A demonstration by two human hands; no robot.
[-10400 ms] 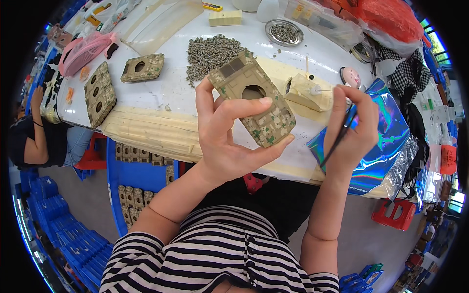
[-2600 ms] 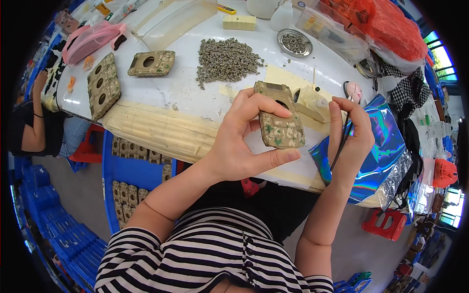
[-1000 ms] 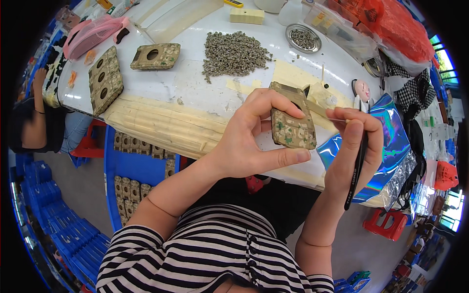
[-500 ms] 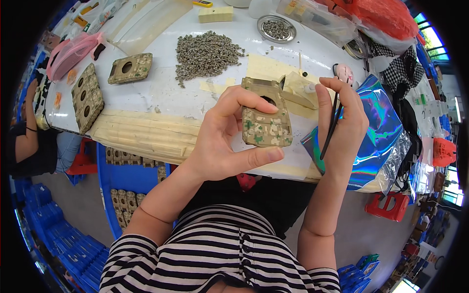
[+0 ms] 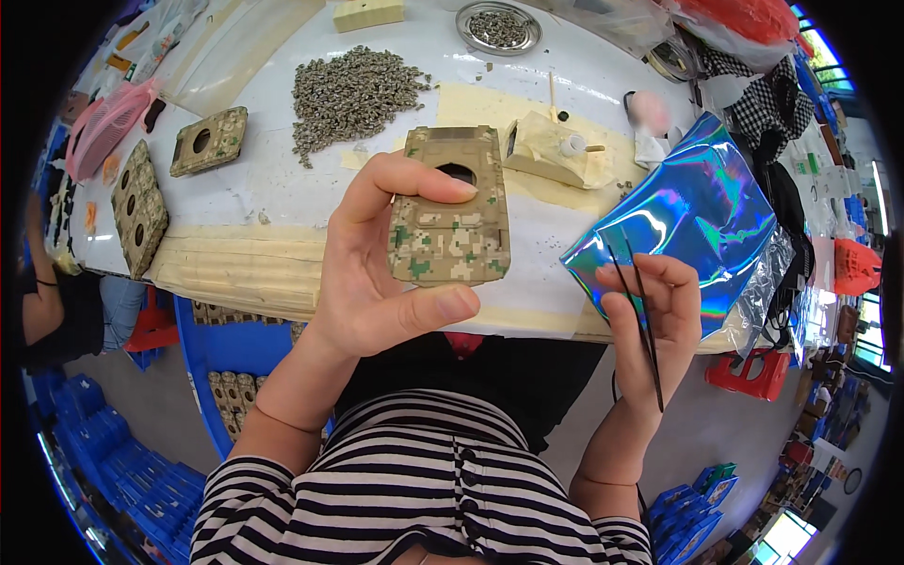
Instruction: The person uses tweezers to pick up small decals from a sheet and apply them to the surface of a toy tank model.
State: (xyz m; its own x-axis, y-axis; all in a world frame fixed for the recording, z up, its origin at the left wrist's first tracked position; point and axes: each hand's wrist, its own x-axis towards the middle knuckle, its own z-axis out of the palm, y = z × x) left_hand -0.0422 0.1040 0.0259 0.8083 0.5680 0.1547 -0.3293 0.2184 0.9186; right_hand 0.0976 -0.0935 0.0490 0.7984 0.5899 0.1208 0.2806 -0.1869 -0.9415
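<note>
Between thumb and fingers, my left hand [image 5: 377, 254] grips a flat camouflage-patterned panel [image 5: 447, 243] by its edges. A round hole [image 5: 456, 173] pierces the panel, and a fingertip lies across part of it. To the right, my right hand [image 5: 659, 315] holds black tweezers [image 5: 644, 320], their tips apart and pointing up and away from me. Nothing is between the tips. Beyond the panel stands a tape-covered block [image 5: 556, 151] with a small white round piece on top. A heap of small metallic parts [image 5: 356, 99] lies further back on the table.
A similar panel [image 5: 209, 141] and a three-holed panel [image 5: 141, 212] lie at the left, near a pink basket [image 5: 113, 122]. A steel dish [image 5: 499, 28] holds small parts at the back. Shiny holographic film [image 5: 697, 217] covers the right side. Blue trays [image 5: 226, 344] sit below the table edge.
My left hand has shifted left with the panel. My right hand has come lower and nearer me, and the tweezers have swung from pointing down to pointing up.
</note>
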